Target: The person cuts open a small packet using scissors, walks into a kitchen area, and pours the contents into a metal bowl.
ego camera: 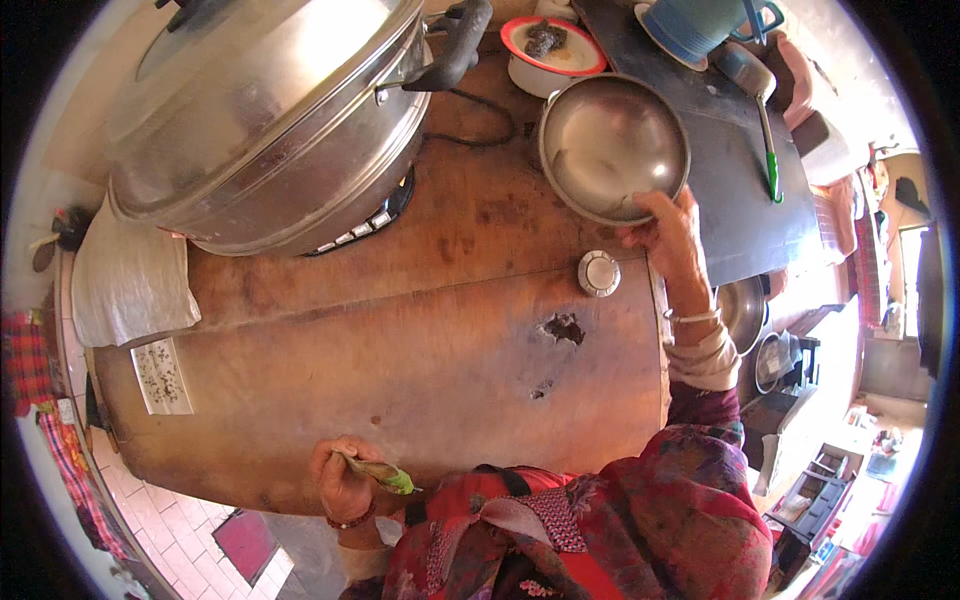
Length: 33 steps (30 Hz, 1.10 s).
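Observation:
My right hand grips the near rim of a round, shallow metal bowl, held tilted over the far right of the wooden table. Just below the bowl stands a small round pale lidded container or knob-like object. Near the table's front edge, my left hand is closed on a crumpled cloth or packet with a bright green end; what it is exactly, I cannot tell. Beyond the metal bowl is a white enamel bowl with a red rim, a dark scrubber-like clump inside.
A large lidded steel steamer pot on a cooker fills the back left. A white cloth or sack and a speckled white card lie at left. On the dark surface at right are a blue mug and a green-handled ladle. The tabletop has holes.

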### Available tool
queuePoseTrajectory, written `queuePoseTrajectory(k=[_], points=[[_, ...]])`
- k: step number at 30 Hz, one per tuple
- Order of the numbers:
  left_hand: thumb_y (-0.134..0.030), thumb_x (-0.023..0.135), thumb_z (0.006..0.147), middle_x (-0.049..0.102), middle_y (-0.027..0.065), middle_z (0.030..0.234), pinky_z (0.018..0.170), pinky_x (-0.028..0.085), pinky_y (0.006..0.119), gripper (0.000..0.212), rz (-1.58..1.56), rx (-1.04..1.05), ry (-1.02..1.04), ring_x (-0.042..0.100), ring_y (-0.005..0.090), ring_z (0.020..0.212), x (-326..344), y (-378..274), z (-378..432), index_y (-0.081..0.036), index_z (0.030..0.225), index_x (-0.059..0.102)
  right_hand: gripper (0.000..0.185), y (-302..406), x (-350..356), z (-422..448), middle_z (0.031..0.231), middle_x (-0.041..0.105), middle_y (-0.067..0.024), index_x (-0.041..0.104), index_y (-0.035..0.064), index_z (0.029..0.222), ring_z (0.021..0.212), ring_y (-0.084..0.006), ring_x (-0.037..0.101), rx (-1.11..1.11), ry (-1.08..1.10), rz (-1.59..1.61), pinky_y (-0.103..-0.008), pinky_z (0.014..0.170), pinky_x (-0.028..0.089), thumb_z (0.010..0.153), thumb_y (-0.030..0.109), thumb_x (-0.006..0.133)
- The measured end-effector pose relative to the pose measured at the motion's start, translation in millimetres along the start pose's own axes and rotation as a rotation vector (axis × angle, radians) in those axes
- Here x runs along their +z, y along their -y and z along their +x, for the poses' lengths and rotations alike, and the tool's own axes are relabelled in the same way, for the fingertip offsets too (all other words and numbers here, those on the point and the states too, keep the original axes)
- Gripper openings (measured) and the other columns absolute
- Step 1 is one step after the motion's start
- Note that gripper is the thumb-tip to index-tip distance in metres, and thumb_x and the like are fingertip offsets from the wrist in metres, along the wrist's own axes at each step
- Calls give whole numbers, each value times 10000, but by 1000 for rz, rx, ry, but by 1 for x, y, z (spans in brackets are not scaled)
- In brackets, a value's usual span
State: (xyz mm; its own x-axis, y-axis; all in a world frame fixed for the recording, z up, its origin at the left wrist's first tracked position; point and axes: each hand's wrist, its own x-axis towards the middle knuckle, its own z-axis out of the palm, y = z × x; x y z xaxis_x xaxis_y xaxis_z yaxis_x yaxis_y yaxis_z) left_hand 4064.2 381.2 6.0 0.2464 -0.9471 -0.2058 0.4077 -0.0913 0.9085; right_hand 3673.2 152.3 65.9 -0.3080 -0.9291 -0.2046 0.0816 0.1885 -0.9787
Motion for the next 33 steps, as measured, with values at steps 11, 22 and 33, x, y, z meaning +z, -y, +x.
queuePoseTrajectory(k=[11,22,33], points=[[-193,454,909,526,110,718,620,460,331,188,-30,-33,-15,523,209,648,-7,5,7,-30,821,481,328,12,-4,85,731,580,-184,404,-30,1014,486,-229,597,-141,-132,-95,-299,390,513,724,35,543],[-238,515,892,529,109,711,623,458,336,217,-40,-22,2,525,218,656,-4,6,12,-31,828,493,358,22,6,115,732,584,-209,399,-79,1043,477,-243,604,-255,-301,-312,-310,372,507,717,7,521],[-229,519,895,522,113,707,622,460,349,216,-59,-39,9,516,228,657,-10,11,12,-21,839,501,394,22,19,114,760,607,-185,402,-45,1115,470,-216,604,-393,-409,-547,-296,420,523,735,5,495]])
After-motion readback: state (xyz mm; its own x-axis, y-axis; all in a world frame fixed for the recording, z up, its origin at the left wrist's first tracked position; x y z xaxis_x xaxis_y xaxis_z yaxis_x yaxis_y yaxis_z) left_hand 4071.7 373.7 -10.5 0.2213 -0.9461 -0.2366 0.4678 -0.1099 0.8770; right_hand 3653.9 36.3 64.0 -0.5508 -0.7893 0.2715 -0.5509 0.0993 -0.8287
